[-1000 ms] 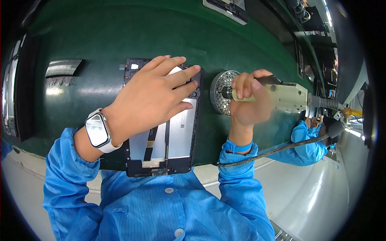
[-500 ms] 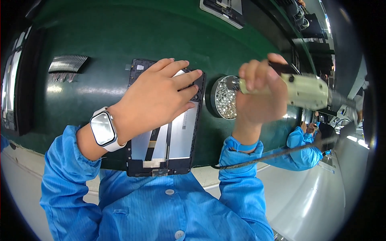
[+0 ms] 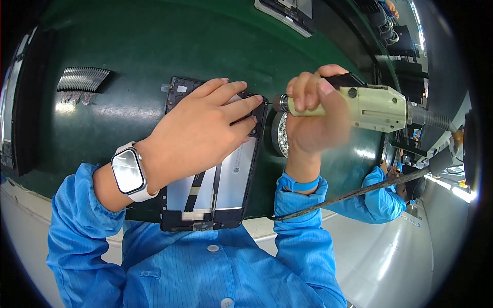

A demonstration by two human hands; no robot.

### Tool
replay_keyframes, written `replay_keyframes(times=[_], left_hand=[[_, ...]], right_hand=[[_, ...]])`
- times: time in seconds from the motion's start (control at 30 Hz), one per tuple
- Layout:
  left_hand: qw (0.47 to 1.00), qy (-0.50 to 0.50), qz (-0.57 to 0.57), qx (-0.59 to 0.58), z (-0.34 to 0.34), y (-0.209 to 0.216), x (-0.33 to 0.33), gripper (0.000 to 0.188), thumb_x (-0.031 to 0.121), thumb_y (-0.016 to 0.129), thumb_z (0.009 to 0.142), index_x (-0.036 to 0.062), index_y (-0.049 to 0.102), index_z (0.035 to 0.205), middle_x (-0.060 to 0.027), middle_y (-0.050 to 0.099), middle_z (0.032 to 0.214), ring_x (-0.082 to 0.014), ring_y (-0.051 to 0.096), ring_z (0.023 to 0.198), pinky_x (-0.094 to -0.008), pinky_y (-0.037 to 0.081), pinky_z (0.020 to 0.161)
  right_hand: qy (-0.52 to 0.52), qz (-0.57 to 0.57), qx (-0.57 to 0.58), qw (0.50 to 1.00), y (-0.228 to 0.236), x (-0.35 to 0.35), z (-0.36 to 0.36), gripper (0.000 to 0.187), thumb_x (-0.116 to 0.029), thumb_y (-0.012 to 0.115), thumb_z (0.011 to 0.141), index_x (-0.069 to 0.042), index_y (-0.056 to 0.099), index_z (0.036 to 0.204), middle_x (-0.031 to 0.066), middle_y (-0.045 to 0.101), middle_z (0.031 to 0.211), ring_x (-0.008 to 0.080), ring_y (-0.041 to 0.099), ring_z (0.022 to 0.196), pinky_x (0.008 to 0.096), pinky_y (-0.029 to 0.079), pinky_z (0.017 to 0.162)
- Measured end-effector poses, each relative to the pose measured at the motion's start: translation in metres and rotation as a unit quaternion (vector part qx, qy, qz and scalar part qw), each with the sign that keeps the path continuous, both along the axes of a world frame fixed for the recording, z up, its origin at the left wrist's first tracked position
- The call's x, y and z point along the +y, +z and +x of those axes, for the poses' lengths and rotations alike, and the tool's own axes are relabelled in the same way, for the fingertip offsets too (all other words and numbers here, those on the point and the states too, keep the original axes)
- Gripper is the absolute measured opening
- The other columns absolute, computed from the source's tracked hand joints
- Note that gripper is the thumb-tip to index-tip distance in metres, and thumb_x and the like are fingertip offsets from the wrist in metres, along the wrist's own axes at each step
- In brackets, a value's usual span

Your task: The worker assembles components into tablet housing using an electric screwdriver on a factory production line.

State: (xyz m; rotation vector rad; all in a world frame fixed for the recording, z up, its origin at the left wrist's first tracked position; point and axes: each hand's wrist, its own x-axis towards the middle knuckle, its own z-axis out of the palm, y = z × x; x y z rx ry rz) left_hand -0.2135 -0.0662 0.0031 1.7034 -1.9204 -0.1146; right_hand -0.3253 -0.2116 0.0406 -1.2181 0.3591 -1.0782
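A black tablet frame (image 3: 215, 190) with a silver inner plate lies face down on the green belt (image 3: 154, 56). My left hand (image 3: 197, 131), a white watch (image 3: 128, 172) on its wrist, presses flat on the frame's upper half with fingers spread. My right hand (image 3: 313, 115) grips a pale green electric screwdriver (image 3: 359, 105), held sideways. Its tip touches the frame's upper right corner beside my left fingertips. A round dish of small screws (image 3: 279, 134) sits partly hidden behind my right hand.
A dark cable (image 3: 354, 194) runs from the screwdriver's hose down to the table edge. A ribbed silver part (image 3: 82, 78) lies at the left on the belt. Another device (image 3: 287, 13) lies at the far edge. A co-worker in blue (image 3: 382, 197) is at the right.
My right hand lifted the screwdriver away from the screw dish and brought its tip left to the frame's upper right corner. My left hand stayed pressed on the frame.
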Motion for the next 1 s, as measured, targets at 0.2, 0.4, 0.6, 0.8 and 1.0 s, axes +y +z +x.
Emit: replay_keyframes(times=[0.2,0.4,0.6,0.8,1.0], left_hand=[[1.0,0.002,0.002,-0.004,-0.001,-0.001,-0.001,0.025,0.021,0.072,0.085,0.0073,0.073,0.106,-0.0062,0.058,0.134,-0.0285,0.049,0.131,-0.0477,0.041,0.11],[1.0,-0.008,0.005,0.004,0.0,-0.002,0.001,0.025,0.021,0.072,0.085,0.0074,0.074,0.106,-0.0075,0.058,0.135,-0.029,0.048,0.132,-0.0485,0.04,0.111],[1.0,-0.016,0.001,0.004,0.002,-0.002,0.001,0.025,0.021,0.072,0.084,0.007,0.074,0.105,-0.0081,0.058,0.134,-0.0298,0.048,0.132,-0.0491,0.04,0.11],[1.0,-0.018,-0.002,0.018,0.005,-0.002,0.004,0.024,0.021,0.073,0.083,0.0068,0.074,0.103,-0.0081,0.059,0.133,-0.0301,0.049,0.129,-0.0489,0.041,0.109],[0.999,-0.018,0.001,0.03,0.002,-0.005,0.003,0.024,0.022,0.073,0.083,0.0078,0.075,0.102,-0.0081,0.059,0.132,-0.0306,0.049,0.129,-0.049,0.041,0.108]], right_hand=[[0.016,-0.007,0.022,1.0,0.0,0.003,0.001,0.014,0.001,0.057,0.082,0.004,0.058,0.096,0.0069,0.051,0.06,0.0144,0.048,0.05,0.0292,0.041,0.051],[0.018,-0.005,0.03,0.999,-0.002,0.002,0.002,0.014,0.0,0.058,0.083,0.004,0.059,0.096,0.0057,0.051,0.06,0.0139,0.048,0.05,0.0286,0.041,0.051],[0.029,-0.01,0.038,0.999,-0.003,0.004,0.001,0.017,0.0,0.059,0.083,0.005,0.059,0.099,0.0057,0.053,0.062,0.0135,0.048,0.05,0.0283,0.041,0.051],[0.08,-0.031,-0.031,0.996,-0.002,0.016,-0.009,0.026,-0.003,0.054,0.084,0.006,0.054,0.108,0.008,0.05,0.061,0.0141,0.045,0.053,0.0298,0.04,0.054],[0.083,-0.007,0.008,0.996,-0.004,0.022,-0.011,0.027,-0.002,0.054,0.082,0.007,0.054,0.107,0.0091,0.051,0.062,0.0148,0.046,0.053,0.0295,0.041,0.053]])
